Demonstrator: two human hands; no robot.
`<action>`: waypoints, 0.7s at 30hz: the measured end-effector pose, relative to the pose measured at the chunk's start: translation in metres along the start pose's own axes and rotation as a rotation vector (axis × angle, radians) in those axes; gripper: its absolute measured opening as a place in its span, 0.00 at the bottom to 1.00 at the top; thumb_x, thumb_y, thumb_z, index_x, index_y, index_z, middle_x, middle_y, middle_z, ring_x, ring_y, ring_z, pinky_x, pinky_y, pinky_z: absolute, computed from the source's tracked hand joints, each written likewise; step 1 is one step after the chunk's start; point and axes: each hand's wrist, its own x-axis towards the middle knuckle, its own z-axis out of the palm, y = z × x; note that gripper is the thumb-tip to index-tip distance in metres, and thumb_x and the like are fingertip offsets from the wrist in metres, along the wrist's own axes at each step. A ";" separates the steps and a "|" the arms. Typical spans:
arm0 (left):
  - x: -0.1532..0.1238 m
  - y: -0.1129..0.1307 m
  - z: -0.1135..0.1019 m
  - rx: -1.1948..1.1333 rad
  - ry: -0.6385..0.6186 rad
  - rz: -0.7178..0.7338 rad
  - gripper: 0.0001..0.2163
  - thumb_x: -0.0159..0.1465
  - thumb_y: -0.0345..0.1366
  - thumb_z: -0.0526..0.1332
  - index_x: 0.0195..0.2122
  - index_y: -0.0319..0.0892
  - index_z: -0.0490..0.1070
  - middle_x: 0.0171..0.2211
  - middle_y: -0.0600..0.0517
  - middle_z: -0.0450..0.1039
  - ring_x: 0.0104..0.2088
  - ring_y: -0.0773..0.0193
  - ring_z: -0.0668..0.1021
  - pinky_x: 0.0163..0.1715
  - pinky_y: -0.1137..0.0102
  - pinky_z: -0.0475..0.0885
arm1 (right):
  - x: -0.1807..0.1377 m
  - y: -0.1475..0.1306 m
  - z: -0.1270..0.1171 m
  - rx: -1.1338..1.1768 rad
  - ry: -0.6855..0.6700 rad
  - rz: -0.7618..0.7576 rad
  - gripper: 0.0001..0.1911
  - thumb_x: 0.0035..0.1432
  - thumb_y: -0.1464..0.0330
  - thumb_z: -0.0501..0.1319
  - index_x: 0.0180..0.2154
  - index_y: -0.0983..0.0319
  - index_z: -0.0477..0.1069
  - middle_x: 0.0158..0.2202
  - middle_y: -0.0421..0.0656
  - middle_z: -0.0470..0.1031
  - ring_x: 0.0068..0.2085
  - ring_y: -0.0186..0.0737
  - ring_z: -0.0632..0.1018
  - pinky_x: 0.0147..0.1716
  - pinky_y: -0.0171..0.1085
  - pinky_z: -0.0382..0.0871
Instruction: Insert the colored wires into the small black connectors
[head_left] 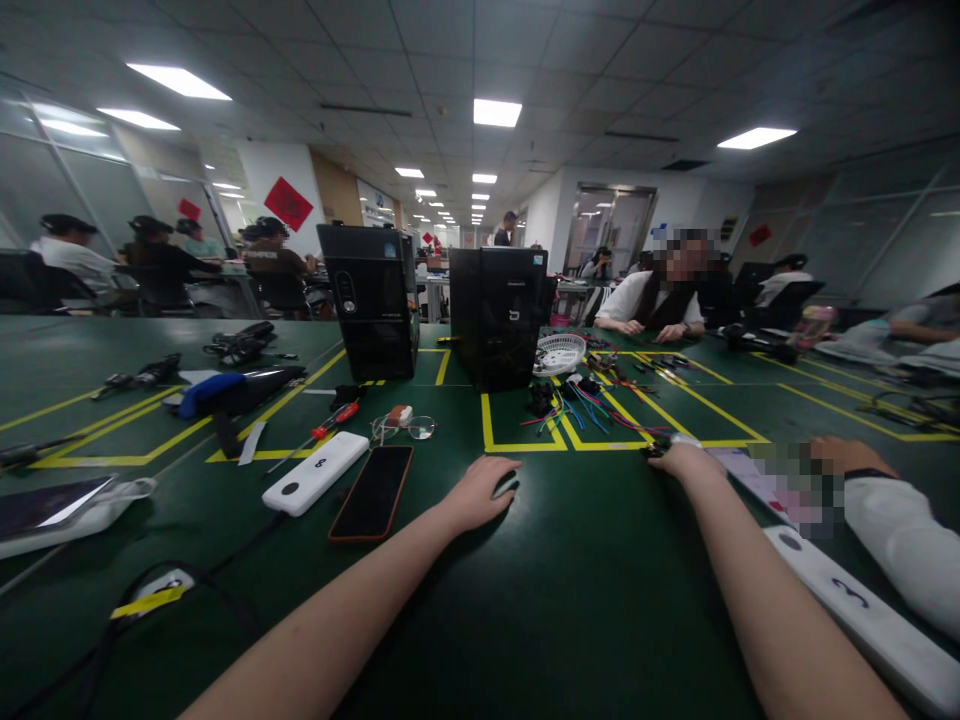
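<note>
My left hand rests palm down on the green table, fingers together and loosely curled, holding nothing that I can see. It lies just right of a black phone with an orange rim. My right hand reaches farther out, its fingers closed on a small dark object at the yellow tape line. Coloured wires lie a little beyond both hands.
Two black computer towers stand mid-table, with a white basket beside them. A white power bank, a screwdriver, glasses and tools lie to the left. A co-worker's white sleeve and a white numbered bar sit at right. People sit around.
</note>
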 end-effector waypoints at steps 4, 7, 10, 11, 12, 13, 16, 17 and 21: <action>0.000 0.000 -0.001 -0.006 0.002 0.003 0.20 0.61 0.36 0.56 0.55 0.44 0.60 0.53 0.48 0.66 0.54 0.58 0.66 0.56 0.59 0.58 | 0.017 0.013 0.003 0.054 0.102 -0.125 0.27 0.50 0.50 0.55 0.41 0.65 0.72 0.40 0.55 0.75 0.40 0.51 0.76 0.31 0.41 0.69; 0.000 0.000 -0.001 -0.007 0.000 0.008 0.19 0.61 0.36 0.56 0.54 0.44 0.62 0.52 0.48 0.66 0.53 0.58 0.67 0.56 0.60 0.58 | 0.025 0.024 -0.001 0.067 0.208 -0.164 0.26 0.56 0.55 0.51 0.43 0.69 0.70 0.40 0.57 0.74 0.39 0.51 0.76 0.31 0.40 0.68; 0.000 0.001 -0.001 -0.004 0.000 0.011 0.17 0.61 0.35 0.56 0.52 0.44 0.64 0.51 0.48 0.67 0.52 0.58 0.68 0.55 0.60 0.59 | 0.024 0.030 -0.006 0.034 0.252 -0.236 0.19 0.58 0.62 0.50 0.44 0.68 0.70 0.41 0.55 0.74 0.40 0.49 0.76 0.33 0.38 0.67; 0.000 0.001 -0.001 -0.003 0.000 0.014 0.16 0.61 0.35 0.56 0.51 0.44 0.64 0.50 0.48 0.67 0.52 0.58 0.68 0.55 0.60 0.59 | 0.023 0.030 -0.008 0.027 0.250 -0.257 0.19 0.58 0.64 0.50 0.44 0.67 0.71 0.42 0.55 0.75 0.41 0.48 0.76 0.33 0.38 0.66; 0.000 0.001 -0.001 -0.002 0.001 0.018 0.16 0.61 0.35 0.56 0.51 0.44 0.65 0.50 0.48 0.68 0.51 0.59 0.68 0.55 0.61 0.60 | 0.021 0.030 -0.009 0.024 0.247 -0.272 0.18 0.58 0.64 0.50 0.44 0.66 0.71 0.42 0.54 0.75 0.41 0.48 0.75 0.34 0.38 0.66; 0.000 0.001 0.000 -0.001 0.004 0.023 0.16 0.61 0.34 0.56 0.50 0.44 0.65 0.50 0.48 0.68 0.51 0.59 0.68 0.54 0.62 0.60 | 0.019 0.029 -0.010 0.028 0.250 -0.285 0.19 0.58 0.64 0.50 0.45 0.66 0.71 0.42 0.54 0.75 0.42 0.47 0.75 0.34 0.37 0.66; 0.001 0.000 0.001 -0.001 0.009 0.042 0.14 0.61 0.34 0.56 0.49 0.43 0.67 0.49 0.49 0.68 0.51 0.60 0.69 0.53 0.63 0.61 | 0.015 0.026 -0.010 0.051 0.271 -0.316 0.20 0.58 0.62 0.51 0.46 0.65 0.71 0.42 0.52 0.75 0.42 0.46 0.75 0.35 0.36 0.66; 0.001 0.000 0.002 0.000 0.011 0.046 0.14 0.61 0.34 0.56 0.48 0.43 0.67 0.49 0.49 0.68 0.50 0.60 0.69 0.53 0.64 0.62 | 0.014 0.025 -0.009 0.056 0.272 -0.327 0.20 0.58 0.62 0.51 0.46 0.65 0.71 0.42 0.51 0.75 0.42 0.45 0.75 0.36 0.36 0.66; 0.001 -0.001 0.002 0.005 0.005 0.039 0.13 0.61 0.34 0.56 0.48 0.44 0.68 0.49 0.49 0.68 0.50 0.59 0.69 0.53 0.63 0.62 | 0.013 0.023 -0.007 0.053 0.247 -0.369 0.19 0.55 0.66 0.53 0.47 0.64 0.72 0.42 0.50 0.76 0.42 0.45 0.76 0.36 0.35 0.66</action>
